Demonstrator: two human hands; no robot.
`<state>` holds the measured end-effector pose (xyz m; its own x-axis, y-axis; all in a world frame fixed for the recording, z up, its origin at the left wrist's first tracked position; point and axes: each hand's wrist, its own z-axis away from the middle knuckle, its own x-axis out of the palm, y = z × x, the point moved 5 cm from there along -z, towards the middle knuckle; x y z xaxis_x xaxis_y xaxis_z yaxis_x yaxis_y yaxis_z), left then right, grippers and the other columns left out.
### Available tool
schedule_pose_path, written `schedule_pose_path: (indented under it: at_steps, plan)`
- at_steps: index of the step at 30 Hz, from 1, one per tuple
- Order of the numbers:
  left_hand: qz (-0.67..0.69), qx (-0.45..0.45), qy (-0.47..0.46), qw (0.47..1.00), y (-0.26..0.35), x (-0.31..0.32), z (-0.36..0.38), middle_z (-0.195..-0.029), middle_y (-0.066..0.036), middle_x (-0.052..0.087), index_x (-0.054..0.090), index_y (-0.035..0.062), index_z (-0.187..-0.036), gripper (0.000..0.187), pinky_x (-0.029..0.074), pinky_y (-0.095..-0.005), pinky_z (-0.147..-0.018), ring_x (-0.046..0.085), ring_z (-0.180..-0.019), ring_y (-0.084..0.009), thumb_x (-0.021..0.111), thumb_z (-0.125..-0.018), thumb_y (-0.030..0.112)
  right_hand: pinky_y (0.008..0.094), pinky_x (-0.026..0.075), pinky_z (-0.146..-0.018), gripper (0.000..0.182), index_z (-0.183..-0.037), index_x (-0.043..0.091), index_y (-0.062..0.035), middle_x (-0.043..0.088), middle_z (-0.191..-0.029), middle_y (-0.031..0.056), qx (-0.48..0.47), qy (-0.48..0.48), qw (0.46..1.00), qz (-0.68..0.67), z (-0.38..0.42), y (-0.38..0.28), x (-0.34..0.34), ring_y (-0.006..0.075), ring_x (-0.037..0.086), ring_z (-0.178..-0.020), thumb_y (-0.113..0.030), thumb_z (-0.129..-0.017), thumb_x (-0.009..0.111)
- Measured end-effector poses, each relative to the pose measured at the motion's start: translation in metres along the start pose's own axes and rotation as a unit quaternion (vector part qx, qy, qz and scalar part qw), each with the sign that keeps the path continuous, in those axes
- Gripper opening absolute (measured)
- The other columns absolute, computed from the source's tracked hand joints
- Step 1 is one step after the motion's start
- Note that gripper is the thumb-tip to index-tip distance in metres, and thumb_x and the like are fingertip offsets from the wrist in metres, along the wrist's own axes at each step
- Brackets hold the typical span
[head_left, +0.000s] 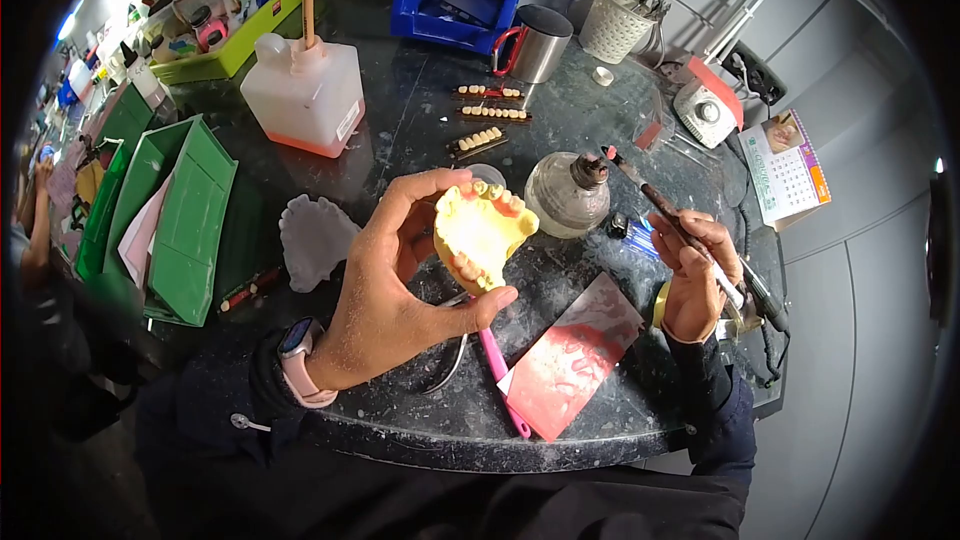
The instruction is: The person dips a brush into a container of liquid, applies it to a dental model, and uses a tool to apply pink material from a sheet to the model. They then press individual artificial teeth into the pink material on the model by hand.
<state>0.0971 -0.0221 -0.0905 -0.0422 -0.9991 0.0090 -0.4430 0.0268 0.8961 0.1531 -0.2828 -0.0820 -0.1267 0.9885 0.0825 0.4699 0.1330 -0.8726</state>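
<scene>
Gripping the yellow dental cast (482, 235) between thumb and fingers, the left hand (385, 285) held it near the bench centre, teeth facing up. The right hand (690, 275), at 3 o'clock, was closed around a slim wax tool (665, 215). Steady support and short, light strokes seemed advisable. The glass spirit lamp (568, 195) stood at 1 o'clock, close to the tool's path; a red wax sheet (575, 355) lay at 5 o'clock.

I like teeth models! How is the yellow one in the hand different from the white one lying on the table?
The yellow plaster jaw model is held up in the left hand; the white plaster jaw cast lies flat on the dark table. The yellow one has teeth set in pink wax; the white one looks bare. Both are arch-shaped.
</scene>
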Motion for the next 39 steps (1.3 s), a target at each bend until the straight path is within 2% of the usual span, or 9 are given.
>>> schedule_pose_path:
  at_steps: [6,11,15,17,25,29,34,37,39]
  plan:
    - [0.013,-0.009,-0.007,1.000,-0.002,0.002,0.001,-0.115,-0.011,0.049,0.036,0.0010,-0.124,0.074,0.043,-0.0301,-0.094,0.051,-0.110,-0.0176,0.079,-0.065,0.005,0.0400,0.052,-0.085,0.024,-0.098,0.054,0.0090,0.053,-0.103,0.0193,-0.017,-0.016,1.000,0.000,0.000,-0.004,0.001,0.0368,0.060,-0.099,-0.003,-0.079,0.045]
    - [0.015,-0.009,-0.011,1.000,-0.004,0.002,0.002,-0.113,-0.010,0.050,0.038,0.0014,-0.122,0.071,0.044,-0.0290,-0.093,0.052,-0.108,-0.0159,0.080,-0.065,0.006,0.0411,0.055,-0.078,0.026,-0.094,0.051,0.0047,0.051,-0.099,0.0206,-0.074,-0.144,0.986,0.036,0.010,-0.012,0.010,0.0367,0.063,-0.088,-0.018,-0.082,0.056]
    - [0.002,0.000,-0.006,1.000,-0.005,0.002,0.003,-0.112,-0.010,0.050,0.039,0.0026,-0.121,0.071,0.047,-0.0270,-0.088,0.054,-0.105,-0.0145,0.081,-0.063,0.007,0.0434,0.054,-0.079,0.023,-0.090,0.052,0.0048,0.051,-0.093,0.0201,-0.086,-0.234,0.956,0.156,0.014,-0.020,0.015,0.0342,0.061,-0.087,-0.015,-0.080,0.056]
    - [0.000,-0.003,-0.008,1.000,-0.005,0.002,0.004,-0.111,-0.009,0.051,0.039,0.0034,-0.119,0.071,0.049,-0.0266,-0.086,0.055,-0.102,-0.0141,0.082,-0.062,0.008,0.0301,0.046,-0.069,0.018,-0.088,0.059,0.0016,0.060,-0.089,0.0171,-0.097,-0.181,0.970,0.132,0.016,-0.023,0.023,0.0213,0.058,-0.078,-0.015,-0.081,0.058]
    - [-0.003,0.006,-0.018,1.000,-0.005,0.005,0.004,-0.112,-0.010,0.050,0.038,0.0044,-0.117,0.074,0.048,-0.0287,-0.088,0.055,-0.103,-0.0161,0.085,-0.060,0.010,0.0296,0.048,-0.062,0.016,-0.083,0.060,0.0026,0.061,-0.083,0.0170,-0.144,-0.236,0.936,0.218,0.015,-0.037,0.037,0.0225,0.060,-0.071,-0.006,-0.071,0.054]
    - [-0.032,0.011,-0.027,0.999,-0.005,0.005,0.004,-0.113,-0.010,0.049,0.037,0.0043,-0.118,0.078,0.046,-0.0310,-0.091,0.054,-0.105,-0.0173,0.086,-0.058,0.009,0.0317,0.049,-0.063,0.024,-0.084,0.063,0.0002,0.061,-0.082,0.0157,-0.164,-0.232,0.917,0.279,0.018,-0.047,0.046,0.0244,0.062,-0.070,-0.001,-0.062,0.054]
    - [-0.035,0.019,-0.047,0.998,-0.006,0.008,0.004,-0.115,-0.011,0.045,0.034,0.0041,-0.119,0.085,0.045,-0.0334,-0.094,0.052,-0.107,-0.0197,0.088,-0.053,0.010,0.0295,0.053,-0.053,0.032,-0.084,0.065,-0.0049,0.064,-0.086,0.0142,-0.214,-0.230,0.892,0.325,0.028,-0.051,0.053,0.0220,0.067,-0.069,0.002,-0.053,0.057]
    - [-0.048,0.013,-0.046,0.998,-0.006,0.009,0.005,-0.115,-0.011,0.044,0.034,0.0041,-0.118,0.086,0.045,-0.0332,-0.093,0.051,-0.107,-0.0195,0.089,-0.052,0.011,0.0281,0.052,-0.051,0.032,-0.083,0.065,-0.0052,0.064,-0.087,0.0143,-0.267,-0.247,0.856,0.368,0.034,-0.054,0.057,0.0215,0.067,-0.071,0.002,-0.053,0.055]
    - [-0.046,0.016,-0.048,0.998,-0.006,0.011,0.005,-0.114,-0.011,0.044,0.034,0.0045,-0.117,0.083,0.046,-0.0324,-0.092,0.052,-0.107,-0.0191,0.088,-0.054,0.009,0.0295,0.056,-0.055,0.026,-0.082,0.064,-0.0020,0.063,-0.083,0.0146,-0.285,-0.284,0.824,0.398,0.037,-0.063,0.062,0.0233,0.067,-0.073,-0.001,-0.056,0.063]
